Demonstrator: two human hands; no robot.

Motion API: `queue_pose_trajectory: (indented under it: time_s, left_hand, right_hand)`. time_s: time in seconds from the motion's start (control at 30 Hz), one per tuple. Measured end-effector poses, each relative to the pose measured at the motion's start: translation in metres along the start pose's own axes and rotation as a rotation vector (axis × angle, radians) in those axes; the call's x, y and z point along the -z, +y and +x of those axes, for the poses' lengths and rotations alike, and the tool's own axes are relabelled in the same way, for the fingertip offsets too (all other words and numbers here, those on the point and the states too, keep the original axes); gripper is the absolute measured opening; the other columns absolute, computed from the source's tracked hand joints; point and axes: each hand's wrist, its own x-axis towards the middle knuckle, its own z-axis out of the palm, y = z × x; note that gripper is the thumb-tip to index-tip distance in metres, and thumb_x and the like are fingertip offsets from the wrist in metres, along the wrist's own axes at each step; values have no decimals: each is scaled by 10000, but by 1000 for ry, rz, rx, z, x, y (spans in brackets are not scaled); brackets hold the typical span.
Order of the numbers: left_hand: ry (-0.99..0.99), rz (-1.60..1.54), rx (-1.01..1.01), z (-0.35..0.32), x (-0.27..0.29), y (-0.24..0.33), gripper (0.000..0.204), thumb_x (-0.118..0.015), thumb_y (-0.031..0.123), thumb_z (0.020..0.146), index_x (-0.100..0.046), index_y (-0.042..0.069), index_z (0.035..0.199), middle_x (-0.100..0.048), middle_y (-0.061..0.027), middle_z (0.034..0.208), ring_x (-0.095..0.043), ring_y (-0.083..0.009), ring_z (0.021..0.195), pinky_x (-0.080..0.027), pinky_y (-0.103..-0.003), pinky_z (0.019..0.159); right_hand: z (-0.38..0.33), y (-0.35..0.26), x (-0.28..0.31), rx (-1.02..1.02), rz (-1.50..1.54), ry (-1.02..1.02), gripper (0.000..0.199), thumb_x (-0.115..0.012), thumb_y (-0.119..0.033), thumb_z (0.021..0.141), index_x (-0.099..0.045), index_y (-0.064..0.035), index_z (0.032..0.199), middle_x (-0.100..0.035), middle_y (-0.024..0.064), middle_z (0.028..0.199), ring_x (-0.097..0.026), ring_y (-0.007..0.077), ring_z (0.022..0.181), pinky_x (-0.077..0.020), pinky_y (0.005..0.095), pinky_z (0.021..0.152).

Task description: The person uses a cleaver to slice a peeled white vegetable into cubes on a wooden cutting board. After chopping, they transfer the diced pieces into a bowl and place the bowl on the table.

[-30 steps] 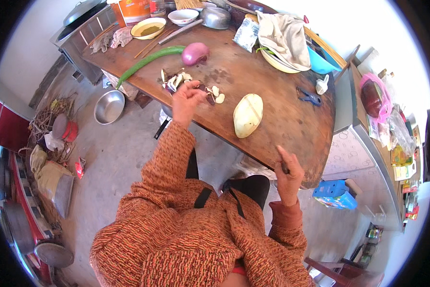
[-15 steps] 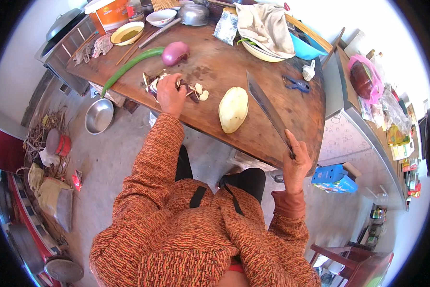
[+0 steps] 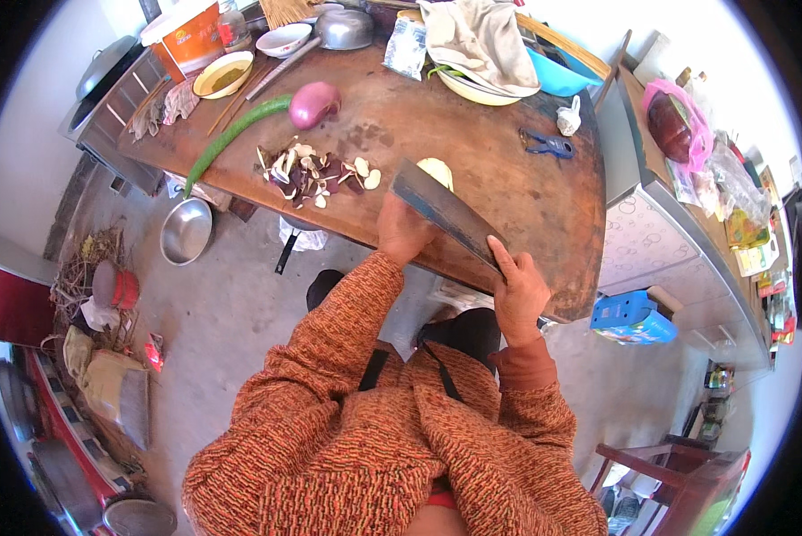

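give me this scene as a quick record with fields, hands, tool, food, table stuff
left hand: at the near table edge, beside the blade
right hand: grips the cleaver's handle
cleaver: broad blade, raised over the table's near side
pale vegetable: partly hidden behind the blade
peelings: heap of purple and white scraps
purple onion: whole, beside the long green vegetable
table: round, wooden

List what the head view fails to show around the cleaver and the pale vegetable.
- Pale vegetable: mostly hidden behind the cleaver blade.
- Left hand: fingertips covered by the blade, so contact with the vegetable cannot be told.
- Cleaver handle: enclosed by the right hand.
- Blade's cutting edge: faces away, whether it touches the wooden table is unclear.
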Motion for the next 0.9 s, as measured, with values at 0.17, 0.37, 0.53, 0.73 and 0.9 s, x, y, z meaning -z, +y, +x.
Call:
queue_pose_trajectory:
  time_s: [0.17,0.37,0.53,0.73,0.9]
  left_hand:
    - [109,113,-153,-8,-9,-32,826,-823,195,655,-431,0,1356,-533,-181,1292,-519,-334,1178,-427,-386,986]
    - [119,228,-189,-7,-18,-50,716,-758,230,733,-452,-9,1334,-534,-169,1303,-531,-328,1157,-432,-381,977]
    - [-20,160,-39,-2,-3,-35,474,-729,290,740,-624,34,1125,-648,-176,1098,-617,-329,1003,-490,-385,840]
    - [-12,-82,143,-5,1,-31,453,-757,309,708,-649,43,1059,-681,-173,981,-651,-342,913,-508,-409,752]
    - [2,29,30,-6,-1,-36,515,-795,307,660,-642,52,1080,-673,-174,1012,-638,-337,959,-499,-396,810]
  right_hand:
    - [-4,-2,-5,60,-37,7,603,-617,5,729,-628,-335,1226,-462,59,726,-522,253,598,-425,375,510]
    - [-5,-1,-12,68,-98,15,603,-588,-1,744,-620,-362,1226,-439,53,710,-500,248,578,-415,367,496]
    - [6,-3,-24,72,-113,44,574,-568,-16,759,-625,-364,1212,-446,50,722,-502,244,576,-419,362,498]
    - [8,-10,-26,73,-121,47,562,-563,-24,767,-619,-351,1221,-456,47,733,-518,244,595,-428,360,502]
    - [13,-8,-30,101,-193,61,575,-562,-22,766,-605,-343,1241,-450,45,739,-519,232,614,-432,349,518]
